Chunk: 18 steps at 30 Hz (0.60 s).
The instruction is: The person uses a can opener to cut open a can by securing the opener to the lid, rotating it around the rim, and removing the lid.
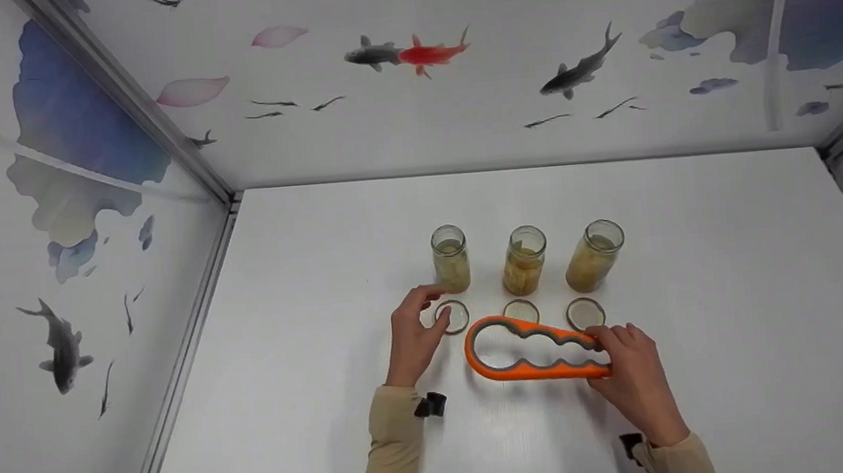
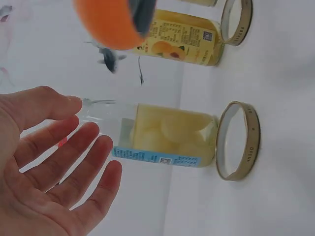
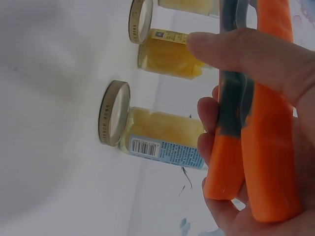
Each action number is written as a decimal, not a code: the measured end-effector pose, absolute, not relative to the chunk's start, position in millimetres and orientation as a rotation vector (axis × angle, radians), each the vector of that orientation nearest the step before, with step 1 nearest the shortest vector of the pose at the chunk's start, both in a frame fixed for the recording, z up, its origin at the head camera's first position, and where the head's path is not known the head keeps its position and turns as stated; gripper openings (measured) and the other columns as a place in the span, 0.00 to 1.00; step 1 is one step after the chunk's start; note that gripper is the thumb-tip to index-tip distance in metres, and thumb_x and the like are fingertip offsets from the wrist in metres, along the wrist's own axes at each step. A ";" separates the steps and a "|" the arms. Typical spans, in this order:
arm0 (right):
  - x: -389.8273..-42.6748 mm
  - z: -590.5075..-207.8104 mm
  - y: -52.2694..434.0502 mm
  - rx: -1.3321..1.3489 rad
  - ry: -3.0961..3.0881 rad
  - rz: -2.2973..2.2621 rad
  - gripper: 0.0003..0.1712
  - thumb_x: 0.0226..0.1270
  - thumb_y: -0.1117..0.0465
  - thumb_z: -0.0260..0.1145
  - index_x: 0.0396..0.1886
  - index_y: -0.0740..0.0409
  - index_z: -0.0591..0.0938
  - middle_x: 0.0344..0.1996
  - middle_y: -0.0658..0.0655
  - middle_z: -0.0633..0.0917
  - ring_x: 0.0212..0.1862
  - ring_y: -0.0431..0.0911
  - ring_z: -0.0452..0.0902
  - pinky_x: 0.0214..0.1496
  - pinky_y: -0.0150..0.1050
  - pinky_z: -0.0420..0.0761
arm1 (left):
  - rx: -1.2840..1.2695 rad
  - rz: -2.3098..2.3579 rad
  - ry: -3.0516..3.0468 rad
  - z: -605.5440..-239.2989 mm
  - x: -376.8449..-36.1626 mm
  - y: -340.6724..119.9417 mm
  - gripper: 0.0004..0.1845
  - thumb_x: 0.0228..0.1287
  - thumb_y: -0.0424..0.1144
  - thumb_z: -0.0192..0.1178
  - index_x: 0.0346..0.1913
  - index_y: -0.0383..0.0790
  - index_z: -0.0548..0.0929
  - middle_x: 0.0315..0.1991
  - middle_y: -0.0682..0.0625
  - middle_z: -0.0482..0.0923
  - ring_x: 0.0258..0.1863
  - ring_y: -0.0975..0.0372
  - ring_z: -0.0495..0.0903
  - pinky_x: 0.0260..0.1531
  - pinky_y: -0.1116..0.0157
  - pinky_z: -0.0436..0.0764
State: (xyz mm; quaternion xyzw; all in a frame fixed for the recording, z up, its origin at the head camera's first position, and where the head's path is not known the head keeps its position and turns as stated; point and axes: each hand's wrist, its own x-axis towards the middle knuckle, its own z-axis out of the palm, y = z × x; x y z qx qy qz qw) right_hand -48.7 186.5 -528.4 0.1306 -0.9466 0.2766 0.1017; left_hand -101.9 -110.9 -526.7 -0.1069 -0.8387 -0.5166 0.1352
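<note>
Orange, grey-lined jar opener (image 1: 532, 349) has scalloped loops.

Three jars (image 1: 522, 258) stand in a row on the table (image 1: 736, 317). One lid (image 1: 521, 311) lies before each jar. The opener (image 1: 528, 348) lies before the lids, between both hands.

Orange jar opener (image 1: 532, 349) and the left lid (image 1: 453, 315) on the white table

The jar opener is a flat orange loop with a grey wavy inner edge; the right hand (image 1: 634, 378) grips its narrow end, and its wide ring points left. The left lid is round, lying flat, just beside the fingers of the left hand (image 1: 414, 336).
</note>
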 end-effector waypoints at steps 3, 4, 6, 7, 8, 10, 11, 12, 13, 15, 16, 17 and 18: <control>-45.3 -532.7 183.0 0.393 -2.807 0.798 0.34 0.29 0.80 0.77 0.44 0.62 0.80 0.30 0.56 0.80 0.38 0.54 0.70 0.53 0.60 0.69 | -0.283 -1.514 -2.432 -521.3 -97.5 -112.5 0.13 0.61 0.27 0.64 0.49 0.35 0.80 0.46 0.44 0.80 0.48 0.55 0.78 0.49 0.52 0.78; -44.2 -534.2 181.5 0.393 -2.816 0.794 0.34 0.29 0.80 0.77 0.44 0.62 0.80 0.30 0.56 0.80 0.39 0.55 0.71 0.56 0.61 0.68 | -0.276 -1.520 -2.430 -519.6 -95.6 -112.9 0.13 0.61 0.27 0.64 0.50 0.34 0.80 0.46 0.43 0.80 0.48 0.55 0.78 0.49 0.52 0.78; -42.1 -537.0 178.6 0.390 -2.838 0.795 0.34 0.30 0.81 0.77 0.44 0.62 0.79 0.31 0.56 0.79 0.41 0.56 0.71 0.59 0.62 0.65 | -0.266 -1.528 -2.421 -516.2 -91.6 -113.7 0.14 0.61 0.27 0.64 0.50 0.33 0.80 0.47 0.42 0.80 0.49 0.55 0.78 0.49 0.52 0.78; -41.4 -538.5 177.2 0.389 -2.849 0.795 0.33 0.31 0.81 0.77 0.44 0.62 0.79 0.31 0.57 0.79 0.42 0.56 0.71 0.61 0.63 0.63 | -0.263 -1.532 -2.412 -515.0 -89.6 -114.3 0.14 0.61 0.27 0.64 0.50 0.33 0.80 0.47 0.41 0.80 0.49 0.54 0.78 0.49 0.52 0.78; -40.9 -540.2 175.7 0.387 -2.862 0.795 0.33 0.31 0.81 0.76 0.44 0.62 0.79 0.31 0.57 0.79 0.42 0.56 0.71 0.62 0.62 0.62 | -0.260 -1.533 -2.402 -513.7 -87.6 -114.8 0.14 0.61 0.27 0.64 0.50 0.33 0.80 0.47 0.41 0.80 0.49 0.55 0.78 0.49 0.52 0.78; -40.3 -543.9 172.9 0.389 -2.884 0.787 0.32 0.32 0.82 0.76 0.43 0.61 0.80 0.32 0.57 0.79 0.43 0.57 0.71 0.64 0.62 0.60 | -0.258 -1.522 -2.386 -511.3 -83.8 -115.7 0.14 0.61 0.27 0.64 0.50 0.34 0.80 0.47 0.43 0.80 0.49 0.55 0.78 0.49 0.53 0.78; -40.1 -545.8 171.7 0.396 -2.893 0.781 0.32 0.32 0.82 0.75 0.43 0.61 0.80 0.33 0.57 0.79 0.44 0.57 0.71 0.64 0.61 0.60 | -0.261 -1.510 -2.380 -510.4 -82.1 -116.2 0.14 0.61 0.26 0.64 0.50 0.35 0.80 0.47 0.44 0.80 0.49 0.55 0.78 0.49 0.53 0.78; -40.1 -547.9 170.5 0.404 -2.900 0.772 0.32 0.32 0.82 0.75 0.43 0.61 0.80 0.33 0.58 0.79 0.44 0.57 0.71 0.65 0.61 0.60 | -0.264 -1.494 -2.376 -509.5 -80.4 -116.5 0.14 0.61 0.26 0.64 0.50 0.36 0.80 0.47 0.45 0.80 0.48 0.56 0.78 0.49 0.54 0.78; -40.1 -549.9 169.3 0.414 -2.904 0.763 0.32 0.32 0.82 0.75 0.43 0.62 0.80 0.34 0.58 0.80 0.45 0.57 0.71 0.65 0.61 0.59 | -0.270 -1.480 -2.372 -508.5 -78.9 -116.7 0.14 0.61 0.26 0.63 0.50 0.36 0.80 0.46 0.45 0.80 0.48 0.56 0.78 0.48 0.55 0.78; -40.0 -554.0 167.5 0.434 -2.905 0.745 0.32 0.32 0.82 0.75 0.43 0.62 0.80 0.34 0.58 0.79 0.45 0.58 0.71 0.65 0.61 0.60 | -0.280 -1.453 -2.370 -506.6 -76.2 -116.9 0.14 0.60 0.25 0.63 0.50 0.36 0.80 0.46 0.45 0.80 0.48 0.57 0.78 0.48 0.56 0.78; -39.9 -555.9 166.7 0.443 -2.902 0.736 0.31 0.32 0.82 0.75 0.43 0.62 0.80 0.34 0.58 0.79 0.45 0.58 0.72 0.65 0.60 0.60 | -0.284 -1.442 -2.370 -505.7 -74.9 -116.8 0.15 0.60 0.25 0.63 0.49 0.35 0.80 0.46 0.45 0.80 0.48 0.57 0.78 0.48 0.57 0.78; -39.9 -557.6 166.0 0.450 -2.897 0.733 0.31 0.32 0.82 0.75 0.43 0.62 0.80 0.34 0.58 0.79 0.45 0.58 0.72 0.65 0.60 0.60 | -0.286 -1.440 -2.370 -505.2 -74.0 -116.7 0.15 0.59 0.24 0.63 0.49 0.35 0.80 0.46 0.44 0.80 0.47 0.57 0.78 0.48 0.57 0.78; -40.0 -559.3 165.5 0.456 -2.893 0.732 0.31 0.32 0.82 0.75 0.43 0.62 0.80 0.34 0.58 0.79 0.45 0.58 0.72 0.65 0.60 0.60 | -0.287 -1.440 -2.370 -504.6 -73.0 -116.4 0.15 0.59 0.24 0.63 0.49 0.35 0.80 0.46 0.43 0.80 0.47 0.57 0.78 0.48 0.57 0.78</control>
